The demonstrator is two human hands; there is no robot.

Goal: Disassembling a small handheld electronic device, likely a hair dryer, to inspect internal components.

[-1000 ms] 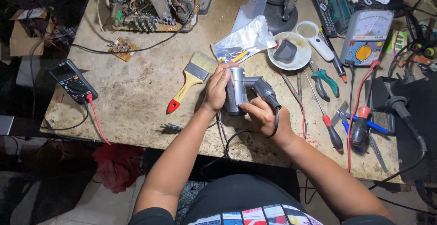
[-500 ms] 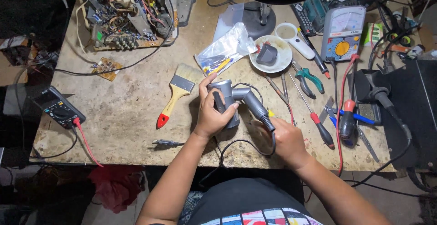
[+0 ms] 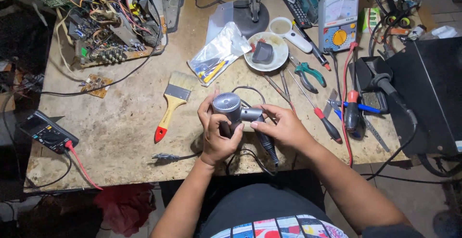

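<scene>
Your left hand (image 3: pixel 217 134) is clamped around the barrel of the grey hair dryer (image 3: pixel 234 113), and your right hand (image 3: pixel 284 127) pinches its handle where that meets the body. You hold the dryer just above the desk (image 3: pixel 125 117), near the front edge, its round grille turned up toward you. It looks like a hard plastic shell, stiff and fairly light, likely smooth enough to slip, so the barrel and handle seem the safest holds. Its cord (image 3: pixel 267 146) trails down toward the plug (image 3: pixel 163 157). A paintbrush (image 3: pixel 172 105) lies to the left, screwdrivers (image 3: pixel 317 113) to the right.
</scene>
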